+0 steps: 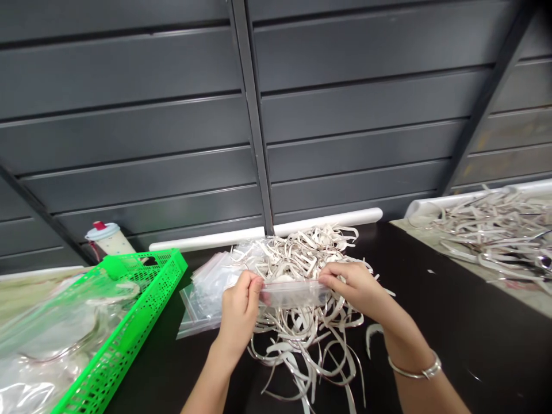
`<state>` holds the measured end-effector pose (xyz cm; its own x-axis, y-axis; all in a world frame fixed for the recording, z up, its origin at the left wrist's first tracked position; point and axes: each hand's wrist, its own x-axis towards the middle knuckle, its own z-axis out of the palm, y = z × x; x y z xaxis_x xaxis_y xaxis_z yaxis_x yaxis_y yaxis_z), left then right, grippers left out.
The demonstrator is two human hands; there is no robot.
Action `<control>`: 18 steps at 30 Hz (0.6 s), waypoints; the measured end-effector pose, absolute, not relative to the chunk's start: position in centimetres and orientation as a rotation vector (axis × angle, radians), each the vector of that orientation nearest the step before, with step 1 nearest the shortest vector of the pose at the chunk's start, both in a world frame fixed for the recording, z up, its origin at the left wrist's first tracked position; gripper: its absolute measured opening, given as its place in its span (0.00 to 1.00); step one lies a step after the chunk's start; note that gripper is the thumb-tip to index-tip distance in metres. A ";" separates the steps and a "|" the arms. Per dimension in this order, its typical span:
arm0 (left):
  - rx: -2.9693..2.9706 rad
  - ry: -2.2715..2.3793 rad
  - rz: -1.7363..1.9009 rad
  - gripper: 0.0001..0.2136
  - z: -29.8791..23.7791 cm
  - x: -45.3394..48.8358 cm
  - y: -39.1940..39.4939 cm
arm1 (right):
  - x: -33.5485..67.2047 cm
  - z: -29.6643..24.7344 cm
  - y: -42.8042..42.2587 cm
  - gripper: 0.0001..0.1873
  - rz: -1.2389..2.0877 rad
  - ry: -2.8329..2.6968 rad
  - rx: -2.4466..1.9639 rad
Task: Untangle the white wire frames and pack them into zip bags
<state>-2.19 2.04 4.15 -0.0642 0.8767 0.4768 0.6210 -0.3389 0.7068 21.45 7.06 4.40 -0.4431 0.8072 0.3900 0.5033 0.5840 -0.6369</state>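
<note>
A clear plastic zip bag (295, 294) is stretched between my two hands, its reddish seal line along the top edge. My left hand (241, 305) pinches the bag's left corner, thumb against curled fingers. At the opposite corner, my right hand (353, 287) grips the same edge between thumb and fingers. Below and behind the bag spreads a heap of curved, whitish and silvery strips (302, 253), loosely tangled. What the bag holds, if anything, I cannot make out. A stack of flat clear zip bags (211, 287) lies just left of the heap.
A green plastic basket (142, 310) with filled clear bags stands at the left, a light-coloured bottle (110, 238) behind it. More curved strips (500, 230) pile up at the right. White tubes (332, 221) run along the grey slatted wall (362, 109) behind the black table (431, 345).
</note>
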 end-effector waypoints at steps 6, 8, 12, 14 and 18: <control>1.741 1.656 1.723 0.13 4.3 -2.5 1.5 | 20.0 3.7 6.6 0.16 1.051 -1.783 -0.703; 1.578 1.539 1.866 0.13 4.4 -2.4 1.2 | 19.4 3.7 6.4 0.30 1.160 -1.880 -0.625; 1.331 1.232 1.982 0.13 4.7 -2.0 0.6 | 18.0 3.6 6.3 0.07 1.149 -1.949 -0.734; 1.225 1.129 1.968 0.13 5.0 -1.8 0.4 | 17.4 3.4 6.2 0.10 1.120 -1.840 -0.739; 1.118 0.905 1.768 0.19 5.1 -1.0 0.3 | 17.2 3.1 5.4 0.14 1.074 -1.478 -0.731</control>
<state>-0.97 0.27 5.09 -0.2536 0.9104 0.3267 -0.2674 -0.3906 0.8809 17.16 5.35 3.07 -0.1955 0.8901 0.4118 -0.1162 0.3959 -0.9109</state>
